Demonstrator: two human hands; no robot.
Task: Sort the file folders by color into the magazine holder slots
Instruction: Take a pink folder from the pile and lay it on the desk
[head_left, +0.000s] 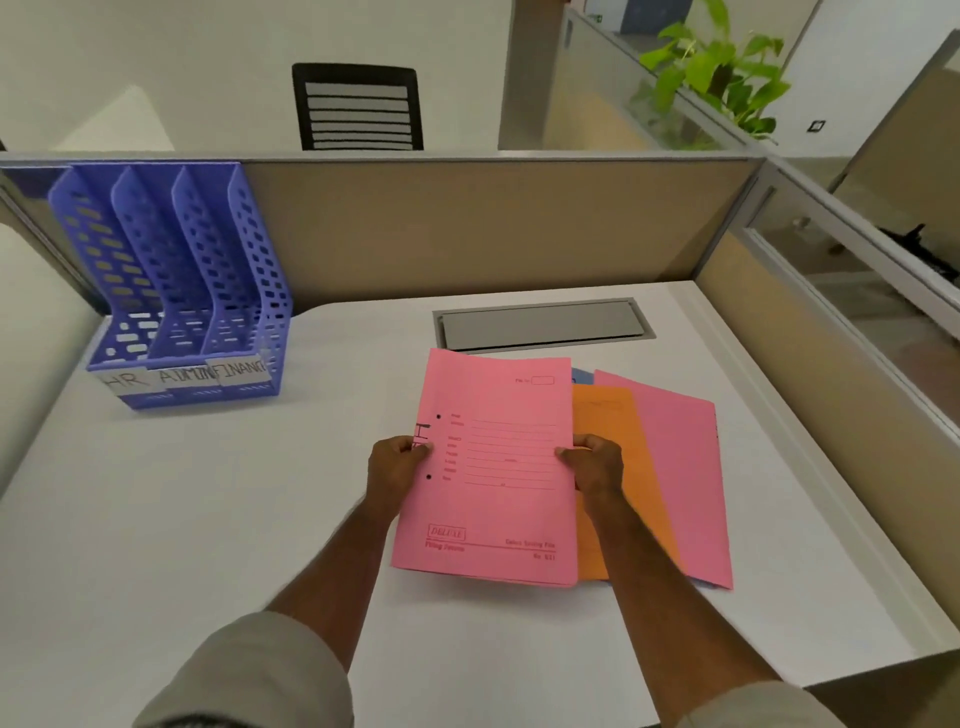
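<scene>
A pink file folder (493, 499) with printed lines is held a little above the white desk at the centre. My left hand (397, 465) grips its left edge and my right hand (592, 465) grips its right edge, thumbs on top. Under and right of it lie an orange folder (618, 415) and a second pink folder (685, 467), with a blue corner (581, 375) peeking out behind. The blue magazine holder (171, 291) stands at the far left, its three slots labelled HR, ADMIN and FINANCE, with nothing visible in the slots.
A grey cable hatch (540, 325) is set into the desk (208, 519) behind the folders. Beige partition walls (467, 228) close the back and right sides. A black chair (358, 106) and a green plant (717, 67) stand beyond them.
</scene>
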